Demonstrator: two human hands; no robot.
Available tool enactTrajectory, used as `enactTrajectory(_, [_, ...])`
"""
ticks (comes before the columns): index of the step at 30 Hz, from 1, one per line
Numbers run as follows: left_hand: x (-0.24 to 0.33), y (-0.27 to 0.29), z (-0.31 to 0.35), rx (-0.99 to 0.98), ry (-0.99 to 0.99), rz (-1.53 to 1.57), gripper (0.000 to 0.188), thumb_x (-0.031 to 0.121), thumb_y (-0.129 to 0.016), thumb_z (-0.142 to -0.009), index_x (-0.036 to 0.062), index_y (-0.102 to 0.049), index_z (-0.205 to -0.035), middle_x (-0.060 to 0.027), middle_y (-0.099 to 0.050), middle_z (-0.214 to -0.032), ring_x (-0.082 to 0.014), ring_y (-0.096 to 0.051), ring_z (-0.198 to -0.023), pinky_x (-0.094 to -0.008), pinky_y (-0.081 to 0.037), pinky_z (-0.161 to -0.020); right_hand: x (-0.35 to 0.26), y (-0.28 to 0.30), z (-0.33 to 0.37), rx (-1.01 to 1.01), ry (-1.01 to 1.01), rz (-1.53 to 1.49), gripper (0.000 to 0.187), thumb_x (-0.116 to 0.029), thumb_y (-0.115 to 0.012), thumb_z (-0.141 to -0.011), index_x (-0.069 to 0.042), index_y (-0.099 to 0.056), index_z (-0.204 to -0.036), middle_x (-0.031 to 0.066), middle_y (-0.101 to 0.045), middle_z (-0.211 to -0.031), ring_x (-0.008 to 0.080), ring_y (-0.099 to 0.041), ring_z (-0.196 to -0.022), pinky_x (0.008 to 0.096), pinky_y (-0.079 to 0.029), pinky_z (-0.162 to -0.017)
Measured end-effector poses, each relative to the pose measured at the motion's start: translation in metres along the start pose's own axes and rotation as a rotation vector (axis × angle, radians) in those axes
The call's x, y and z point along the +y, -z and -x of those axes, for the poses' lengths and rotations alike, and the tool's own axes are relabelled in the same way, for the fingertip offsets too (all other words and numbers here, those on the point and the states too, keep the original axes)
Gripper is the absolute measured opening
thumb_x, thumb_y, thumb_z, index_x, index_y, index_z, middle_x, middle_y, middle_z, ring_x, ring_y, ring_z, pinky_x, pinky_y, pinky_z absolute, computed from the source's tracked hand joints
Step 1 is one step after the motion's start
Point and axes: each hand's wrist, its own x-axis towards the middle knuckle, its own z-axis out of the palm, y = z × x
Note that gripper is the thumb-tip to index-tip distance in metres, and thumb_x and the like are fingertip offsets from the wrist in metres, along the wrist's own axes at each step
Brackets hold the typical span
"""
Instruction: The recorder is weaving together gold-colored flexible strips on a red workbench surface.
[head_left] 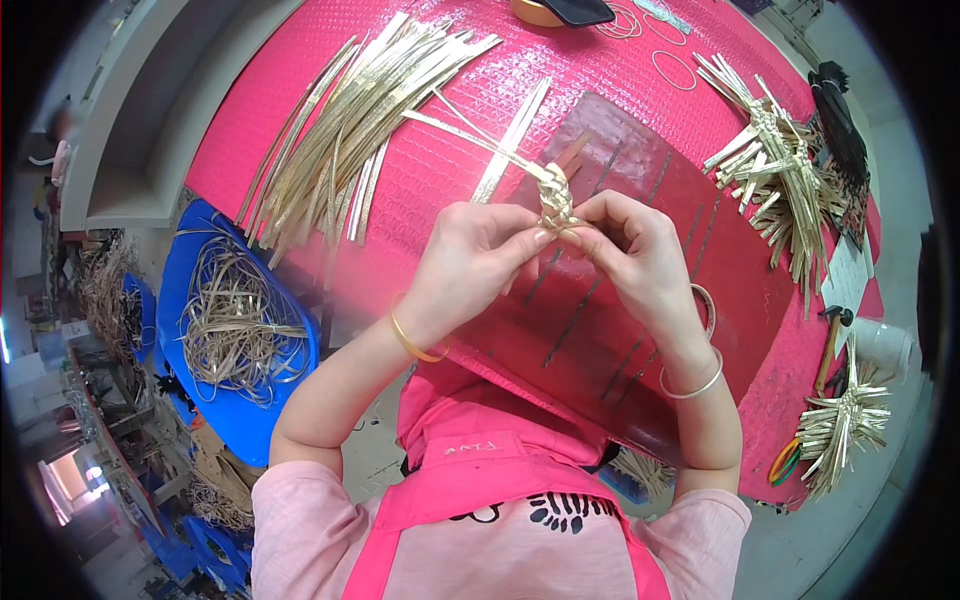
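Head view: gripping woven gold piece (554, 195) by its near end, in closed pinches of left hand (490, 258) and right hand (635, 245), above far-left edge of dark red board (620, 320); seemingly mid-weave; likely needing loose strips (450, 130) drawn snug next.

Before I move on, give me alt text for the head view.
The left hand and right hand pinch a gold braid over a red mat on a pink table. Gold strips lie at left, near a blue tub.
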Motion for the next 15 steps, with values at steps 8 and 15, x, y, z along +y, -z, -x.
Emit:
enactTrajectory(8, [-0.007,-0.007,0.000,-0.100,0.022,0.094,0.014,0.009,-0.053,-0.078,-0.0026,-0.060,-0.081,0.0007,-0.049,-0.054,-0.0043,-0.044,-0.050,-0.0197,-0.035,-0.046,0.016,0.002,-0.002,-0.331,-0.308,-0.705,0.020,-0.012,-0.049,-0.083,0.005,-0.054,-0.093,0.0055,-0.056,-0.083,0.0090,-0.052,-0.075,0.0227,-0.043,-0.068])
enactTrajectory(15, [-0.015,-0.015,-0.005,-0.002,0.098,0.194,0.017,0.013,-0.053,-0.081,-0.0020,-0.060,-0.086,0.0005,-0.050,-0.055,-0.0013,-0.037,-0.041,-0.0154,-0.023,-0.037,0.021,-0.016,-0.007,0.191,0.216,-0.025,0.015,-0.012,-0.056,-0.077,0.003,-0.058,-0.080,0.0057,-0.056,-0.068,0.0085,-0.051,-0.060,0.0220,-0.040,-0.052])
